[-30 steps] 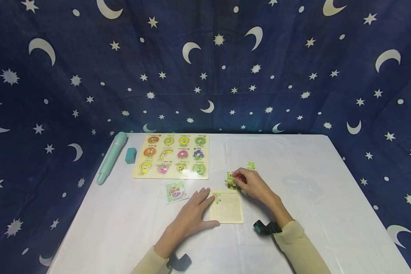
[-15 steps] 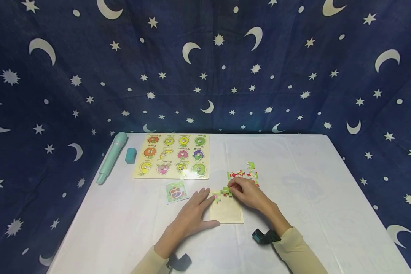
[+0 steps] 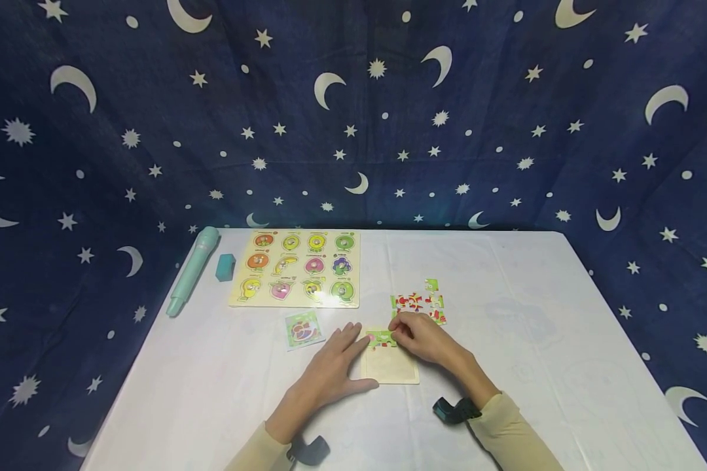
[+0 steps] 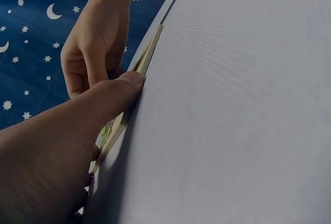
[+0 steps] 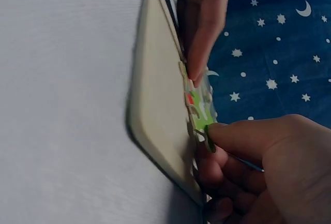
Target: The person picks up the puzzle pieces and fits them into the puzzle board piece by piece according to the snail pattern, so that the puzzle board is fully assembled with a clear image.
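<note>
A square wooden tray [image 3: 391, 366] lies on the white table, with green puzzle pieces [image 3: 380, 338] along its far edge. The left hand [image 3: 330, 369] rests at the tray's left side, fingers spread and thumb on the near edge; its thumb also shows in the left wrist view. At the tray's far right, the right hand [image 3: 425, 337] pinches a green piece [image 5: 204, 123] between thumb and fingers, low over the tray beside the other piece. Just beyond the right hand lie several loose red and green pieces [image 3: 412, 301].
A fruit board [image 3: 294, 268] lies at the back left, beside a teal block [image 3: 225, 267] and a mint-green stick [image 3: 192, 271]. Left of the left hand is a small picture card [image 3: 304, 330]. A patterned blue curtain [image 3: 389, 131] hangs behind the table.
The right hand has come from the loose pieces toward the tray, carrying a green piece that now sits beside the corner piece. The left hand has stayed in place.
</note>
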The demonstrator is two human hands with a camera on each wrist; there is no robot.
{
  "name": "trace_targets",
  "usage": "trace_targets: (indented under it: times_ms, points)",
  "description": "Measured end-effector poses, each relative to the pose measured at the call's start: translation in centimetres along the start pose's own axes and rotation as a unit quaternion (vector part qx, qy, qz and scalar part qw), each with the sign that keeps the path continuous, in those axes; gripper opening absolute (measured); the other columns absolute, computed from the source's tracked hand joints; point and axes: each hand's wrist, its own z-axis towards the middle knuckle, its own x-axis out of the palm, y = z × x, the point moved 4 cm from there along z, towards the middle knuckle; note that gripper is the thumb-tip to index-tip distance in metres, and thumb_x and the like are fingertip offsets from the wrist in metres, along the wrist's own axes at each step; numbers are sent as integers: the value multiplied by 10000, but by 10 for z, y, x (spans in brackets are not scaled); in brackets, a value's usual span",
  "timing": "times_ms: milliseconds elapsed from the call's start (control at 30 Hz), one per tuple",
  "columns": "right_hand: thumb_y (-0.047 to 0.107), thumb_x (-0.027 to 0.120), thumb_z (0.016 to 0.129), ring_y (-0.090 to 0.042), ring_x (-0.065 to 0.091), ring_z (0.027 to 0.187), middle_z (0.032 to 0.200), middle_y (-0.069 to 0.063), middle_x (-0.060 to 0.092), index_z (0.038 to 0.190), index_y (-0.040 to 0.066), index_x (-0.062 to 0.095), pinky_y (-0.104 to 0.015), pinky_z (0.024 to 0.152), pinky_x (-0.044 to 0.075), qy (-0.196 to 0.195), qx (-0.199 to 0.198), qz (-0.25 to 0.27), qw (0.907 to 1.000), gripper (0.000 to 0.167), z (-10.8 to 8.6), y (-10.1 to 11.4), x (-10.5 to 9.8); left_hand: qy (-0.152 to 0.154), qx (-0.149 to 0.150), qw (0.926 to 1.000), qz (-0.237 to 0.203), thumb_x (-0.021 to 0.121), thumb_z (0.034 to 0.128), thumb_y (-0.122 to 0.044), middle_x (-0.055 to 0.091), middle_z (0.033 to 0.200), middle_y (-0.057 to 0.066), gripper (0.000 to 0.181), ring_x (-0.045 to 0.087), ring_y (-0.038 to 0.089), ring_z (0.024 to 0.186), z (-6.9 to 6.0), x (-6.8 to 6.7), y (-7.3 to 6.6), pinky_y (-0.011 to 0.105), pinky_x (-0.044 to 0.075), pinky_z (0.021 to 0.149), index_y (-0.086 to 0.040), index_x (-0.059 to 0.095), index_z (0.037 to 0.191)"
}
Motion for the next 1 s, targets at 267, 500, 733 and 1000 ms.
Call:
trace_targets:
  times_ms: [267, 500, 733, 1000]
  points:
    - [137, 708, 901, 6, 517, 746, 841, 88, 615, 953, 135, 698, -191, 674, 498, -178, -161, -318, 9992, 53, -1, 2, 2, -9, 23, 10000, -4, 684, 808, -686, 453, 1561, 113, 849, 383, 273, 1487, 1, 0, 0, 410, 326, 1255, -141, 546, 1444]
    - [255, 775, 871, -2, 441, 704, 894, 60, 558, 992, 181, 731, -164, 626, 413, 123, -118, -479, 9987, 148, -2, 2, 6, 17, 26, 10000, 14, 676, 811, -692, 450, 1563, 107, 851, 381, 274, 1488, 1, 1, 0, 413, 326, 1255, -146, 540, 1450]
    - [261, 782, 868, -21, 466, 741, 931, 71, 569, 1002, 173, 729, -170, 653, 434, 83, -59, -452, 9989, 169, -2, 1, 7, -128, 166, 9998, 46, 691, 804, -680, 472, 1541, 135, 849, 417, 309, 1462, 0, -1, -1, 441, 357, 1234, -127, 555, 1434]
    - [254, 792, 858, -5, 447, 720, 903, 63, 578, 967, 165, 739, -166, 627, 428, 35, -215, -432, 9988, 151, -3, 1, 6, 61, 63, 10000, 36, 675, 815, -685, 443, 1563, 116, 851, 383, 285, 1486, 1, 0, 0, 415, 327, 1254, -140, 536, 1452]
